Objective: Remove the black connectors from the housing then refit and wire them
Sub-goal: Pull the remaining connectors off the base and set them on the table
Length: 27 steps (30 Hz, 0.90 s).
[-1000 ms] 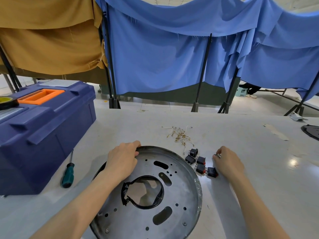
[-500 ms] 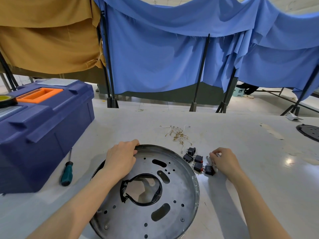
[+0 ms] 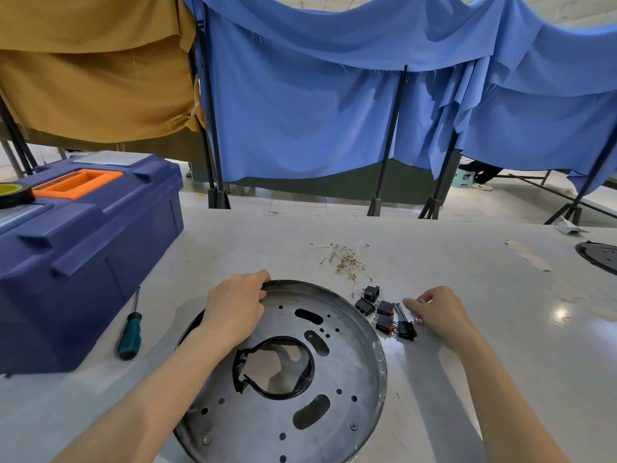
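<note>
A round grey metal housing (image 3: pixel 350 379) with slots and a black-rimmed centre hole lies on the table in front of me. My left hand (image 3: pixel 233 312) grips its far-left rim, fingers curled over the edge. Several black connectors (image 3: pixel 384 309) with red parts lie loose on the table just right of the housing. My right hand (image 3: pixel 437 312) rests beside them with curled fingers, pinching what looks like a small silver screw. A few dark screws (image 3: pixel 399 310) lie between that hand and the connectors. A bundle of short pale wires (image 3: pixel 345 262) lies behind them.
A large blue toolbox (image 3: pixel 83 245) with an orange handle fills the left side, with a tape roll (image 3: pixel 13 193) on top. A green-handled screwdriver (image 3: pixel 130 332) lies next to it. Another dark disc (image 3: pixel 601 257) sits at the far right edge. Blue and tan cloths hang behind the table.
My right hand has shifted from the rightmost connector to just beyond it, by the screws. My left hand keeps its hold on the housing rim.
</note>
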{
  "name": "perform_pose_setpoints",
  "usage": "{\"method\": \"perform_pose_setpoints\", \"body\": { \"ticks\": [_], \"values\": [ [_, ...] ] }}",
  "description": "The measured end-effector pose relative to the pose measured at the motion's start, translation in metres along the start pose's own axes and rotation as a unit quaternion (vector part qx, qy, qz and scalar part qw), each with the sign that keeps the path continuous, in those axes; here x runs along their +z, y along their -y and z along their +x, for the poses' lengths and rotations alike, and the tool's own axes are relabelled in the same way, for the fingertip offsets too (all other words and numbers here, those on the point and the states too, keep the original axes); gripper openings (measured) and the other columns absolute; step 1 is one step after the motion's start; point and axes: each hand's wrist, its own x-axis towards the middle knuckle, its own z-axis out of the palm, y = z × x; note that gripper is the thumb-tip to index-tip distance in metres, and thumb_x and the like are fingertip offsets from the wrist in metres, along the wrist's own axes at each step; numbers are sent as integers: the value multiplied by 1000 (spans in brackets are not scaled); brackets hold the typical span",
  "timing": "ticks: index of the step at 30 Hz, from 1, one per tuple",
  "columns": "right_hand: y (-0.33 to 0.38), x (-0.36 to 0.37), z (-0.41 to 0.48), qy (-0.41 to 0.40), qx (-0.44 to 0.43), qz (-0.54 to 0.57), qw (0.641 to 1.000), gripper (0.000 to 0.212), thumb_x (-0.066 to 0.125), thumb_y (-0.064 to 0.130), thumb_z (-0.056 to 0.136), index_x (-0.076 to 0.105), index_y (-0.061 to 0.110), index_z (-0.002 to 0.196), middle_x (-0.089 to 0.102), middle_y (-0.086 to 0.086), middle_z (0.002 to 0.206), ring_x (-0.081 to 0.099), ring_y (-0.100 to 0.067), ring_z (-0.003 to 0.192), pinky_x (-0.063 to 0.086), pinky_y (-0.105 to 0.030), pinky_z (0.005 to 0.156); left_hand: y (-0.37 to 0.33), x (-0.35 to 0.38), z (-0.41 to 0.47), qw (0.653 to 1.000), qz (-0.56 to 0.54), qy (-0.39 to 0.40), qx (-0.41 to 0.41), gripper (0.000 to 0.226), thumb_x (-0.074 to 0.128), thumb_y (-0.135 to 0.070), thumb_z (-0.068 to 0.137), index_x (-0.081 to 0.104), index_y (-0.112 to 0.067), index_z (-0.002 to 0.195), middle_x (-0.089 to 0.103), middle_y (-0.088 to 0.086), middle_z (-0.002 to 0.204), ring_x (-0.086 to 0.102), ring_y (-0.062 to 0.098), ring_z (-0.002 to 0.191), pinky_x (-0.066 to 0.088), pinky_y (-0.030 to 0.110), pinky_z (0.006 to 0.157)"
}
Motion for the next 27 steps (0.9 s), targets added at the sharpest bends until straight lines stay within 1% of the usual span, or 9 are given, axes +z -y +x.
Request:
{"method": "perform_pose_setpoints", "body": {
  "ticks": [2,4,8,12,15,17,21,24,27],
  "values": [
    [2,0,0,5,-2,-13,1000,28,71,19,82,54,6,63,50,-9,54,47,-20,50,33,-28,56,0,0,0,1000,5,2,-1,31,45,-5,91,55,-19,117,68,2,100,61,25,88,40,30,61],
    [4,2,0,5,-5,-29,1000,24,73,19,80,61,3,66,56,-7,54,52,-23,58,38,-30,58,-1,0,1,1000,4,6,-4,34,45,-3,90,55,-20,118,68,2,102,61,26,91,40,30,62],
    [7,2,0,5,-6,-36,999,23,75,20,79,64,2,70,58,-8,58,52,-26,63,39,-31,61,-1,-1,0,1000,1,13,-3,38,43,-2,89,54,-19,121,68,3,106,61,26,94,44,32,67],
    [9,4,-1,16,-10,-60,998,27,71,16,79,52,10,61,49,-9,56,42,-24,61,34,-30,59,-2,-1,0,1000,7,10,-3,35,44,-5,92,54,-20,121,68,4,105,61,26,93,40,30,63],
    [13,6,-3,27,-22,-96,995,44,69,15,80,37,14,50,32,-2,46,30,-25,57,25,-30,53,-2,-2,0,1000,5,10,-6,35,44,-4,91,54,-20,121,67,4,105,60,27,93,38,29,63],
    [15,6,-4,33,-34,-114,992,51,68,15,82,28,17,50,24,0,46,24,-24,57,18,-32,52,-3,-2,-1,1000,5,10,-6,35,45,-4,91,55,-20,121,67,3,105,60,27,94,39,30,64],
    [12,6,-1,49,-49,-124,990,51,65,15,84,23,19,55,21,0,49,20,-23,57,15,-32,52,-3,-3,-1,1000,7,12,-9,33,45,-5,92,55,-20,119,67,5,103,60,28,93,40,30,64],
    [8,5,2,55,-64,-94,992,51,63,8,82,22,19,52,19,1,50,19,-23,60,16,-32,56,-4,-4,-2,1000,9,11,-10,33,46,-6,92,55,-21,120,67,4,104,60,27,93,37,30,63],
    [3,-5,4,70,-49,18,996,48,60,2,85,31,13,48,19,1,44,21,-15,38,18,-21,46,-4,-5,-2,1000,2,13,-13,37,46,-3,91,55,-22,122,68,1,105,60,25,94,36,28,63]
  ]
}}
